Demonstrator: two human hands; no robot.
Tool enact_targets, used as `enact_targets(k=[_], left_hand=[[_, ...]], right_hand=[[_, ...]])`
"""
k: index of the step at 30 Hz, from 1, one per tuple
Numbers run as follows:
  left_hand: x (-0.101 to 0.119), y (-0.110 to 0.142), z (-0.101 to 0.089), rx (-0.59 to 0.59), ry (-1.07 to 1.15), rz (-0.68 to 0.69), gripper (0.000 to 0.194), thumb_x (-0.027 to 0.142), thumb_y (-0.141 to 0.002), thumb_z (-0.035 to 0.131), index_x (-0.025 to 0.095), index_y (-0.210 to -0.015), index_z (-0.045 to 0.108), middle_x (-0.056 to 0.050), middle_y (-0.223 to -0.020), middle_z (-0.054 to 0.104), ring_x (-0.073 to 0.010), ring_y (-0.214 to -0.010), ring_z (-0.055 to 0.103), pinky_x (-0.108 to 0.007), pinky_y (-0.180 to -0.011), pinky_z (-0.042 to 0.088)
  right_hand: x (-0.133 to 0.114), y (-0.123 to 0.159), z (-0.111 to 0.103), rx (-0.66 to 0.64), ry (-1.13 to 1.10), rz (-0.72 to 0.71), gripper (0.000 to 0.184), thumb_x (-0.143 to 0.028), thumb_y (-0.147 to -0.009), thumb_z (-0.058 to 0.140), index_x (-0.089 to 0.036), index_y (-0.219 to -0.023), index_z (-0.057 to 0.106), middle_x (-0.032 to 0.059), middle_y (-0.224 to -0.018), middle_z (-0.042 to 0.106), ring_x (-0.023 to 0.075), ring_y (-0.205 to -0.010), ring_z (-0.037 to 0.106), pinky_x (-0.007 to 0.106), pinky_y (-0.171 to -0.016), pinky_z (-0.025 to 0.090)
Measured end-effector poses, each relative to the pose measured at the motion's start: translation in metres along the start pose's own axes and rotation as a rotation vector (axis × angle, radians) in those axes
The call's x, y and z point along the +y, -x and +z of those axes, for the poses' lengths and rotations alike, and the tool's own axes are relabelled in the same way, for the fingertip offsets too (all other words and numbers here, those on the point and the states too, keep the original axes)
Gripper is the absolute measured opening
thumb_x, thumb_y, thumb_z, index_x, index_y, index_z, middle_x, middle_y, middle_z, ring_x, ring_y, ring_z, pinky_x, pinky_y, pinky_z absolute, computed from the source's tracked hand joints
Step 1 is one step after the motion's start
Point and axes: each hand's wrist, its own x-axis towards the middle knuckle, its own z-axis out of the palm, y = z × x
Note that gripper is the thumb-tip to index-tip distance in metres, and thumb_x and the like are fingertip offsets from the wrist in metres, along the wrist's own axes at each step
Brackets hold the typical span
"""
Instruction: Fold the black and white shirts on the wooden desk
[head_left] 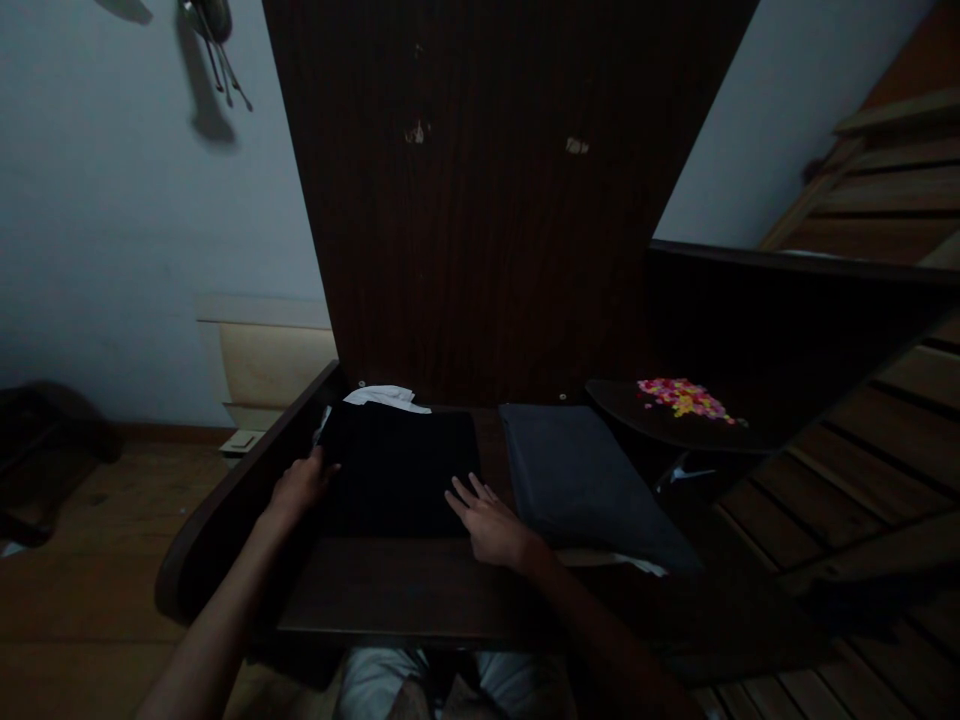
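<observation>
Head view shows flat, rectangular black cloth (405, 470) on wood (397, 590)

The dark brown wooden worktop (405, 590) had a raised left side (225, 525). On it lay a flat black piece (397, 470), a white piece (388, 397) showing along its back edge, and, to the right, a flat grey piece (574, 475).

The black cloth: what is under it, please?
A dark wooden surface lies under the black cloth; white material shows at its far edge. Whether that continues underneath is hidden.
</observation>
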Motion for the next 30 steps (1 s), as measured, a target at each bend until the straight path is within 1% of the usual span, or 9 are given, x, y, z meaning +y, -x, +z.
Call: enact_targets(k=[4, 7, 9, 11, 13, 16, 18, 25, 30], left_hand=[[0.009, 0.017, 0.006, 0.176, -0.027, -0.019, 0.045, 0.039, -0.095, 0.032, 0.008, -0.120, 0.052, -0.024, -0.105, 0.066, -0.0342, -0.096, 0.066, -0.040, -0.076, 0.051], [0.018, 0.021, 0.011, 0.370, -0.066, -0.014, 0.045, 0.034, -0.093, 0.034, 0.002, -0.120, 0.051, -0.027, -0.111, 0.060, -0.0351, -0.103, 0.060, -0.042, -0.082, 0.049], [0.022, 0.020, 0.013, 0.412, -0.087, -0.020, 0.048, 0.034, -0.092, 0.036, -0.002, -0.122, 0.048, -0.028, -0.110, 0.060, -0.0365, -0.105, 0.058, -0.043, -0.085, 0.048], [0.025, 0.015, 0.014, 0.386, -0.080, -0.042, 0.053, 0.039, -0.092, 0.037, -0.005, -0.122, 0.047, -0.029, -0.107, 0.060, -0.0379, -0.104, 0.058, -0.043, -0.084, 0.048], [0.026, 0.010, 0.013, 0.354, -0.052, -0.059, 0.057, 0.043, -0.092, 0.039, -0.006, -0.120, 0.047, -0.030, -0.107, 0.059, -0.0382, -0.104, 0.058, -0.042, -0.083, 0.048], [0.026, 0.002, 0.010, 0.309, -0.024, -0.063, 0.057, 0.045, -0.089, 0.043, -0.006, -0.115, 0.050, -0.031, -0.108, 0.058, -0.0385, -0.107, 0.058, -0.041, -0.083, 0.048], [0.025, -0.002, 0.008, 0.276, -0.020, -0.057, 0.056, 0.045, -0.087, 0.046, -0.004, -0.112, 0.053, -0.032, -0.108, 0.059, -0.0389, -0.108, 0.058, -0.042, -0.084, 0.049], [0.019, -0.014, -0.008, 0.113, 0.045, -0.076, 0.053, 0.039, -0.084, 0.049, 0.001, -0.121, 0.046, -0.029, -0.109, 0.064, -0.0372, -0.104, 0.065, -0.041, -0.082, 0.050], [0.006, -0.027, -0.030, 0.004, 0.184, 0.092, 0.049, 0.030, -0.075, 0.058, 0.012, -0.119, 0.044, -0.019, -0.101, 0.068, -0.0311, -0.096, 0.067, -0.035, -0.077, 0.050]], right_hand=[[0.014, -0.009, -0.007, -0.001, -0.288, 0.040, 0.099, -0.026, -0.066, 0.075, -0.019, -0.152, 0.027, 0.0182, -0.161, 0.014, 0.0341, -0.147, 0.018, 0.047, -0.115, 0.027], [0.026, -0.029, -0.006, 0.274, -0.523, 0.297, 0.085, -0.037, -0.074, 0.069, -0.017, -0.149, 0.033, 0.0198, -0.158, 0.023, 0.0296, -0.144, 0.029, 0.046, -0.113, 0.031], [0.032, -0.045, -0.004, 0.456, -0.665, 0.438, 0.083, -0.035, -0.074, 0.068, -0.016, -0.147, 0.033, 0.0202, -0.153, 0.032, 0.0278, -0.140, 0.036, 0.044, -0.111, 0.034], [0.036, -0.058, -0.005, 0.524, -0.871, 0.520, 0.085, -0.034, -0.072, 0.069, -0.018, -0.146, 0.030, 0.0175, -0.146, 0.043, 0.0252, -0.130, 0.048, 0.039, -0.103, 0.043], [0.038, -0.066, -0.009, 0.496, -1.131, 0.603, 0.076, -0.034, -0.072, 0.069, -0.019, -0.140, 0.038, 0.0137, -0.131, 0.057, 0.0226, -0.114, 0.061, 0.033, -0.087, 0.052], [0.035, -0.073, -0.015, 0.402, -1.461, 0.635, 0.040, -0.031, -0.073, 0.069, -0.018, -0.109, 0.059, 0.0086, -0.101, 0.069, 0.0198, -0.090, 0.067, 0.027, -0.071, 0.054], [0.031, -0.074, -0.017, 0.352, -1.574, 0.586, 0.021, -0.026, -0.072, 0.069, -0.018, -0.090, 0.062, 0.0050, -0.085, 0.069, 0.0180, -0.081, 0.067, 0.027, -0.071, 0.054], [0.020, -0.077, -0.020, 0.369, -1.575, 0.429, 0.038, -0.009, -0.067, 0.065, -0.022, -0.102, 0.057, 0.0002, -0.092, 0.070, 0.0170, -0.087, 0.068, 0.033, -0.086, 0.052], [0.021, -0.080, -0.028, 0.373, -1.571, 0.472, 0.033, -0.010, -0.071, 0.061, -0.022, -0.101, 0.056, 0.0002, -0.089, 0.070, 0.0168, -0.084, 0.067, 0.036, -0.086, 0.052]])
